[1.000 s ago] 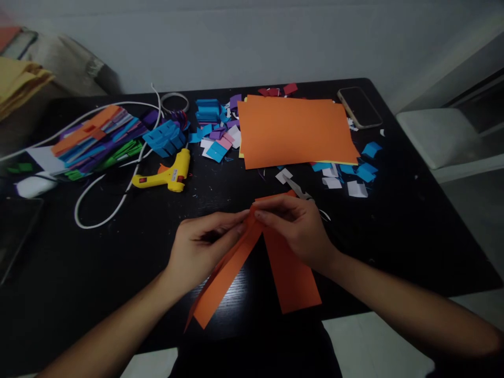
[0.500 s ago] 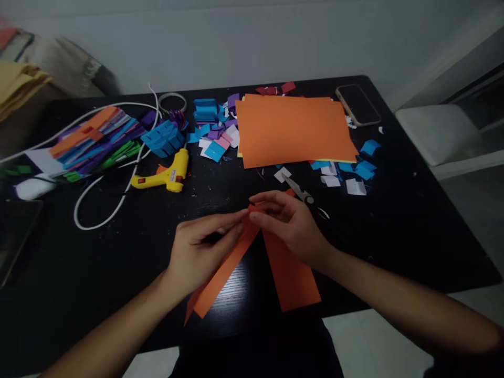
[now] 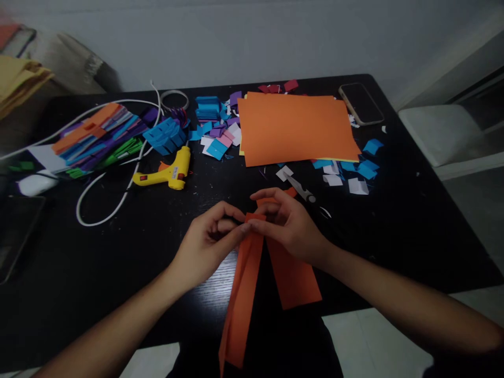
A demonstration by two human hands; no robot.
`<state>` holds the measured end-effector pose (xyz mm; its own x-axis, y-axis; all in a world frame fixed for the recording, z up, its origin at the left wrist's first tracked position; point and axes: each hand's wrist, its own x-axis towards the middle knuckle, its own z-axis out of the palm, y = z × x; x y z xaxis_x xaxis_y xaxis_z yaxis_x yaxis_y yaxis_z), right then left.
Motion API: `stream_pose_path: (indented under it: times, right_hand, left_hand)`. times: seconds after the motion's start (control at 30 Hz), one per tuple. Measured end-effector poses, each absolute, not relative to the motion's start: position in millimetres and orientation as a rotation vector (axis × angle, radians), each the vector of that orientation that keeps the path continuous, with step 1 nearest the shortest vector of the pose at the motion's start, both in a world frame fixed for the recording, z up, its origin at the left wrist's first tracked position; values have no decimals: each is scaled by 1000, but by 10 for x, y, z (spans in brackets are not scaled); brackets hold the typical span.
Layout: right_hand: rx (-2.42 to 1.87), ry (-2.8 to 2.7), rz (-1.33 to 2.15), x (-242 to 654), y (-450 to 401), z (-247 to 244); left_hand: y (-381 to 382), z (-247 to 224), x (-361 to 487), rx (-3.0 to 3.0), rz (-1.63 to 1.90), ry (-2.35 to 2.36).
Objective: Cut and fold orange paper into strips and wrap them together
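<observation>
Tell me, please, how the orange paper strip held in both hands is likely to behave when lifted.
The orange paper strip is probably light, since it looks thin. It seems fairly stiff lengthwise, running nearly straight from the left hand and right hand. Its layers may flap, as they part toward the lower end.

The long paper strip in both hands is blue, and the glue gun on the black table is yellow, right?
Not quite: the long paper strip in the left hand and right hand is orange, as the head view shows. The glue gun on the black table is indeed yellow.
</observation>
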<state>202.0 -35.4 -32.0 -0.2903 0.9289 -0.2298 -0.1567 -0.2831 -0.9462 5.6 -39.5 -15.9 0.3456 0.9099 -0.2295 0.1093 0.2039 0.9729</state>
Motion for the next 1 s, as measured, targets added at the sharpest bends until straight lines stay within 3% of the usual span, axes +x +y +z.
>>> stream_pose_path:
  times: [0.33,0.67,1.0]
  right_hand:
    - [-1060,-1165,1828,2044,-338,-323]
    - [-978,-935,2101,1990,-363,-321]
    - [-1052,-907,2094,2007,-357,-308]
  left_hand:
    - [-296,-140,-17,1266,645,1020]
    - [-272,-167,-5,1076,884,1095]
    - [-266,-178,-12,1130,790,1071]
